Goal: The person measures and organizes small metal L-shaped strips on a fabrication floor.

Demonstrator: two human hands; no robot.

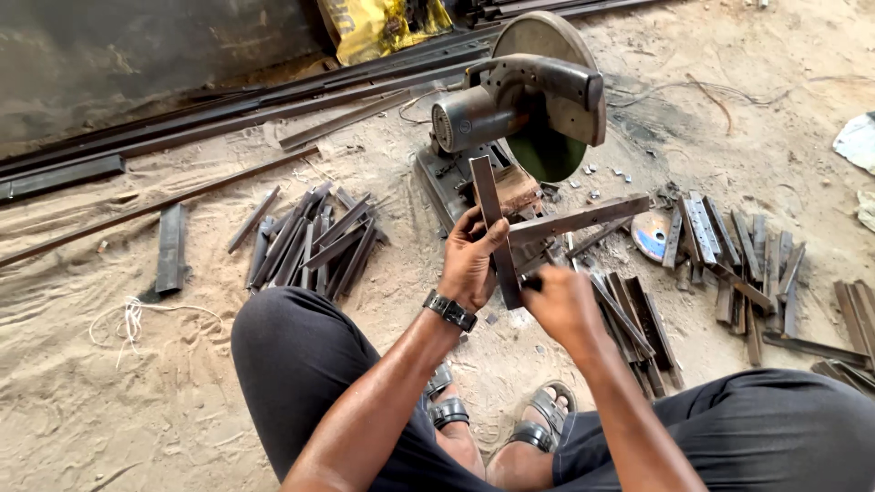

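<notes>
I squat on a sandy floor in front of a chop saw (510, 100) with a round blade guard. My left hand (469, 260), with a black watch on the wrist, grips a short upright flat steel piece (490, 214). A second angle-iron piece (583, 219) runs rightwards from it, the two meeting in an L shape. My right hand (561, 305) is closed at the lower end of the joint around a small dark object that I cannot identify.
A pile of cut steel strips (314, 241) lies to the left. More cut angle pieces (743, 264) lie to the right, with a worn cutting disc (651, 235). Long steel bars (228, 100) lie along the wall, by a yellow sack (378, 25).
</notes>
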